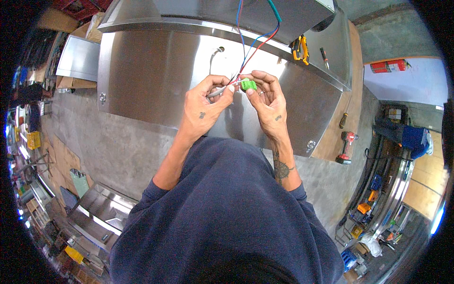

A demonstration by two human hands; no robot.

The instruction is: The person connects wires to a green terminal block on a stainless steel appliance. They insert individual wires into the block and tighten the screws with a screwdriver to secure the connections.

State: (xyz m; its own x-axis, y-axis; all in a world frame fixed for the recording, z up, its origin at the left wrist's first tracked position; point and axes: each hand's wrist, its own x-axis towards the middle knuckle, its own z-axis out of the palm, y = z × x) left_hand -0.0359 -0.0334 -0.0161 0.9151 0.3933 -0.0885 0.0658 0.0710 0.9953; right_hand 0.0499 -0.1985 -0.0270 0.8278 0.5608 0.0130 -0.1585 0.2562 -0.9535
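While both hands work in front of the chest, the biggest thing in view is the large brushed stainless steel cabinet (156,80), which lies on a brown wooden bench (352,85). Its flat steel face fills the upper middle of the picture, and a grey concrete floor (109,146) is below it. On the far right edge of the bench lie a red and black cordless drill (346,146) and a yellow-handled pair of pliers (301,48); the pliers rest on the steel top, well apart from the hands.

From above, a bundle of thin blue and red wires (253,45) comes down to the hands. The left hand (205,106) holds a short grey cable (216,92) between thumb and fingers, so its grip is closed on this cable. The right hand (269,102) pinches a small bright green plastic connector block (248,85) with the fingertips, in a narrow grip. The connector is between the two hands, just beside the end of the grey cable, and the coloured wires meet it there. Whether the wires sit inside the connector, I cannot tell.
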